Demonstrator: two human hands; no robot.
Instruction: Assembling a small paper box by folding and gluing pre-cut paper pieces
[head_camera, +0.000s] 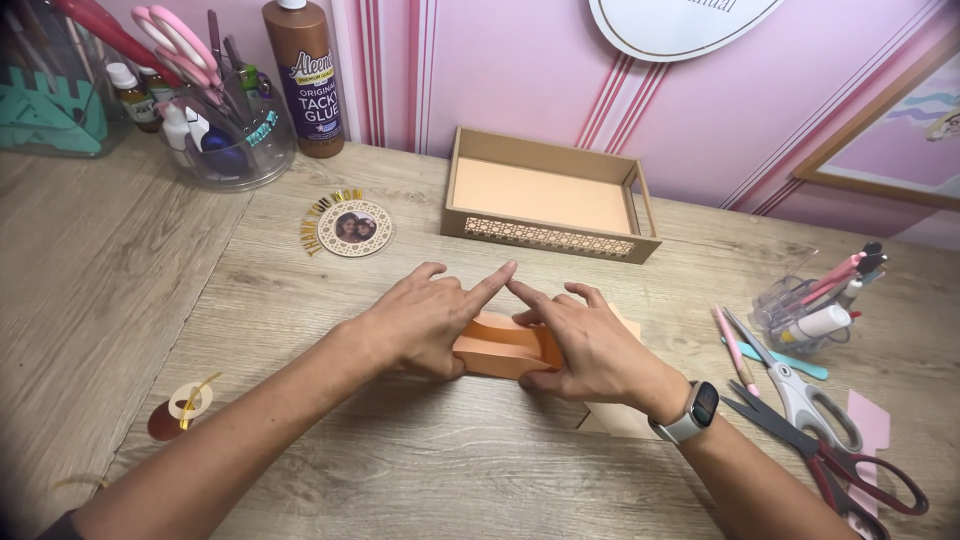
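Behind both hands' (510, 330) orange card piece (500, 350), shallow cardboard tray (548, 238).

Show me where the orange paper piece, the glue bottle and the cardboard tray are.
orange paper piece (500, 350), head view, front face between the hands.
glue bottle (305, 80), head view, label.
cardboard tray (548, 238), head view, patterned front wall.

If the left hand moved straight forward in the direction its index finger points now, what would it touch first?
Almost at once, the right hand's index fingertip: the left hand points up-right and the two tips nearly meet above the orange paper piece. Beyond lies the cardboard tray.
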